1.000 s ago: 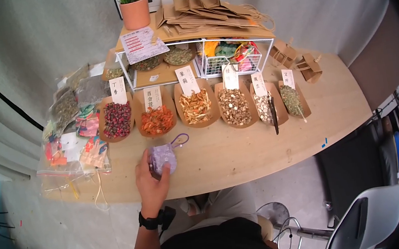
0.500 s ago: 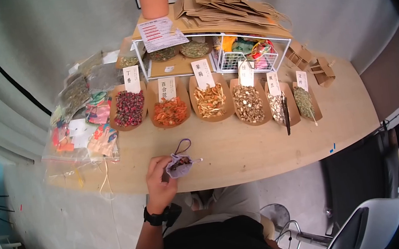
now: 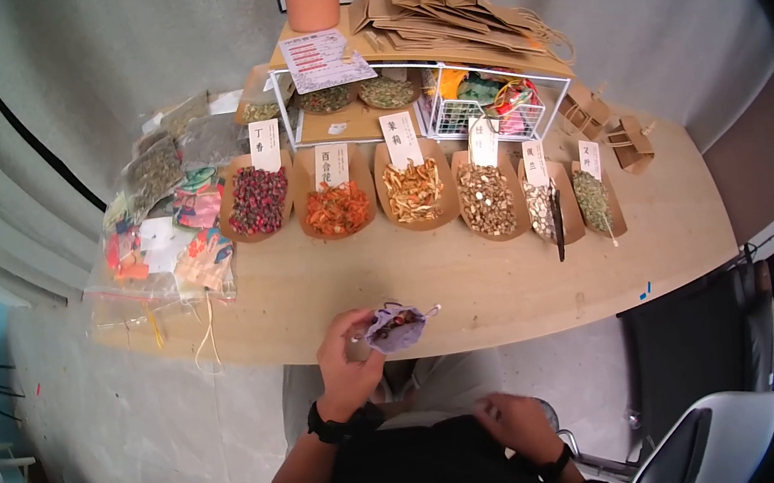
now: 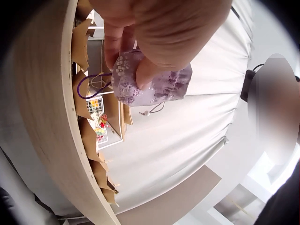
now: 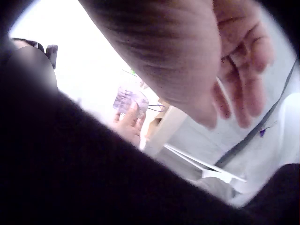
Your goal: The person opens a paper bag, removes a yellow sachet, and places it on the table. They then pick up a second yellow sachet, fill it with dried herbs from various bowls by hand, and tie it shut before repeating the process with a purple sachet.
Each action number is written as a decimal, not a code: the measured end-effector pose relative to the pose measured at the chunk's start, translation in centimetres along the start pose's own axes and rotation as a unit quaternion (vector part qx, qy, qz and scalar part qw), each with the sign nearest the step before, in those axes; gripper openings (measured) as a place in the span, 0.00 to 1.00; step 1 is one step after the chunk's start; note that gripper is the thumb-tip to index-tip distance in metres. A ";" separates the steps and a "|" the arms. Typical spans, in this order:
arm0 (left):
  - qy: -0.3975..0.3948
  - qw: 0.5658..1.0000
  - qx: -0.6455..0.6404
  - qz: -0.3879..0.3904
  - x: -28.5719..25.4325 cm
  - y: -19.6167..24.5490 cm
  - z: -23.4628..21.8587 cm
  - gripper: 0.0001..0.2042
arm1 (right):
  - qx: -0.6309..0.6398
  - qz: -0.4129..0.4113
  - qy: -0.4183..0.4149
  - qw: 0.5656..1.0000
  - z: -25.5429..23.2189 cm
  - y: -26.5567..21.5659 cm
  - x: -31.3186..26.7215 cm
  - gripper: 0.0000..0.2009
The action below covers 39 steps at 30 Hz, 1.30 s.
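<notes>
My left hand (image 3: 350, 368) grips a small lilac drawstring pouch (image 3: 397, 334) at the table's front edge. The pouch's mouth gapes upward, with dark reddish bits of dried herb inside. In the left wrist view, the thumb presses on the flower-patterned cloth of the pouch (image 4: 152, 86), and a purple cord loop (image 4: 89, 86) sticks out from one side. Low in front of my body, my right hand (image 3: 519, 424) is near my lap. The right wrist view shows that right hand (image 5: 234, 61) with loosely bent fingers and nothing held.
Several paper trays of dried herbs with label cards line the table (image 3: 335, 292), among them rosebuds (image 3: 259, 200) and orange petals (image 3: 336, 209). A dark pair of tweezers (image 3: 557, 219) lies across one tray. Plastic bags (image 3: 162, 242) lie left; a shelf with paper bags (image 3: 456, 22) stands behind.
The left hand has moved right with the pouch and tipped it so its mouth faces up. My right hand has come into view at the lower right. The head view has shifted.
</notes>
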<state>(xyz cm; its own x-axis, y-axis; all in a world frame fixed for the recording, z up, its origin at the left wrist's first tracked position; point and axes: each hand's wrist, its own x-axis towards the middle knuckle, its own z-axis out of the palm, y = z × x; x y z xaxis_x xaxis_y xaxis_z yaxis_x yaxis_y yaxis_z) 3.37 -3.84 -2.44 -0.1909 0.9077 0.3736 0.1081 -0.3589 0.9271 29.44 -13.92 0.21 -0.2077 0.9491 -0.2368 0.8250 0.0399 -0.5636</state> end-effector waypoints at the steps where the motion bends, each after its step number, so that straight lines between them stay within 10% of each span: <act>1: 0.003 1.000 -0.009 0.004 -0.3 0.4 0.3 0.24 | 0.077 -0.026 0.049 0.995 0.1 -0.8 1.4 0.10; 8: 0.001 0.977 -0.207 -0.053 -1.2 2.7 3.1 0.30 | 0.611 -0.117 -0.053 0.781 1.8 -6.6 8.5 0.26; 15: 0.055 0.984 -0.156 0.073 0.2 2.5 1.6 0.19 | 0.616 -0.073 0.011 0.784 1.1 -8.0 9.5 0.14; 18: 0.089 0.965 -0.248 0.000 2.6 3.2 1.1 0.19 | 0.599 -0.062 0.023 0.798 1.0 -8.3 9.5 0.13; 22: -0.054 0.937 -0.322 -0.128 4.3 2.8 1.2 0.21 | 0.552 -0.046 0.074 0.829 0.5 -8.8 9.8 0.12; 31: -0.036 0.699 -0.626 -0.344 4.1 -0.5 5.4 0.19 | 0.413 -0.102 0.259 0.867 -1.2 -11.5 11.8 0.16; 39: -0.054 0.656 -0.665 -0.353 4.0 -1.5 5.3 0.20 | 0.383 -0.068 0.266 0.882 -2.0 -11.3 12.1 0.17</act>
<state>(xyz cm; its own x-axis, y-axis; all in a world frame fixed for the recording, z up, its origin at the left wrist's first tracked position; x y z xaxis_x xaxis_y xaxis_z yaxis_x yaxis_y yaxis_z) 7.59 1.49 -2.52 0.3424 0.9343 -0.0993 -0.9308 0.3517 0.0998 18.70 -2.30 5.28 0.1657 0.9723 0.1647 0.1726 0.1358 -0.9756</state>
